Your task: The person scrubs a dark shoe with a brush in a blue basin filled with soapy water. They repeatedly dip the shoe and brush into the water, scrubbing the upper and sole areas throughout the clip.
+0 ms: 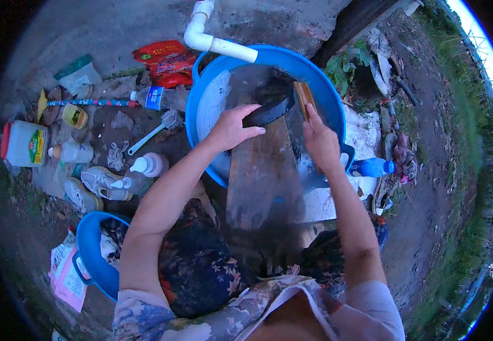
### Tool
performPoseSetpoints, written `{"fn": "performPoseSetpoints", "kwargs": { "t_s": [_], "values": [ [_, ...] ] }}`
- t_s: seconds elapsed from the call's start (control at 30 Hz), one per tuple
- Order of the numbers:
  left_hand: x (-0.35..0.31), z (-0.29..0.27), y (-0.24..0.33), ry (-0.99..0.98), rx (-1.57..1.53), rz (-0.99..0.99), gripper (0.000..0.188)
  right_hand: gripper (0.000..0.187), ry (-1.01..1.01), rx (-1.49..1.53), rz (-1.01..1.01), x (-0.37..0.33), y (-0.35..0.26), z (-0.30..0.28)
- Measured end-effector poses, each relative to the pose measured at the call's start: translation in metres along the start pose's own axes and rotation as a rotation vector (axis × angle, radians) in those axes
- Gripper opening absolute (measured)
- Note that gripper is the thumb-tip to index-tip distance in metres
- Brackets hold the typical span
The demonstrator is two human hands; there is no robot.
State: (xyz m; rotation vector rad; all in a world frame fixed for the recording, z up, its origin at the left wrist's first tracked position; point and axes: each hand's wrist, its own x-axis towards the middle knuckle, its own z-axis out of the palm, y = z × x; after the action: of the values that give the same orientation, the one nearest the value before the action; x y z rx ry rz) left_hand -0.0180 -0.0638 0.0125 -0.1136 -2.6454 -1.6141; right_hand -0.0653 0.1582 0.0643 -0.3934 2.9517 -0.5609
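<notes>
My left hand [236, 128] is closed on a black shoe [269, 111], thumb and fingers gripping its near end. The shoe lies over the upper part of a wet wooden board [260, 170], which slants into a large blue basin [340, 108]. In my right hand [321, 145] is a wooden-backed scrubbing brush [302, 98], held upright just right of the shoe. The brush's bristles are hard to make out. Whitish suds [212, 96] float along the basin's left side. Something dark and soaked [280, 82] shows beyond the shoe, its kind unclear.
A white pipe [229, 48] reaches over the basin's far rim. Pale sneakers [101, 181], several bottles, a long-handled round brush [150, 136] and a red-lidded jug [26, 143] stand at left. A smaller blue basin [90, 250] sits lower left; a blue bottle [371, 167] lies right.
</notes>
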Motion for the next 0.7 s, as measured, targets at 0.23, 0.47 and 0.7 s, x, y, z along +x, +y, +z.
{"fn": "performPoseSetpoints", "kwargs": {
  "t_s": [0.23, 0.47, 0.7],
  "values": [
    [0.001, -0.021, -0.007, -0.012, 0.195, 0.355, 0.039, 0.052, 0.015, -0.066, -0.071, -0.01, 0.011, 0.021],
    [-0.015, -0.017, -0.006, -0.085, 0.415, 0.357, 0.037, 0.05, -0.199, -0.275, -0.175, -0.018, 0.004, 0.027],
    [-0.013, -0.02, 0.012, -0.221, 0.657, 0.286, 0.044, 0.051, -0.36, 0.066, -0.176, -0.011, -0.007, 0.017]
  ]
}}
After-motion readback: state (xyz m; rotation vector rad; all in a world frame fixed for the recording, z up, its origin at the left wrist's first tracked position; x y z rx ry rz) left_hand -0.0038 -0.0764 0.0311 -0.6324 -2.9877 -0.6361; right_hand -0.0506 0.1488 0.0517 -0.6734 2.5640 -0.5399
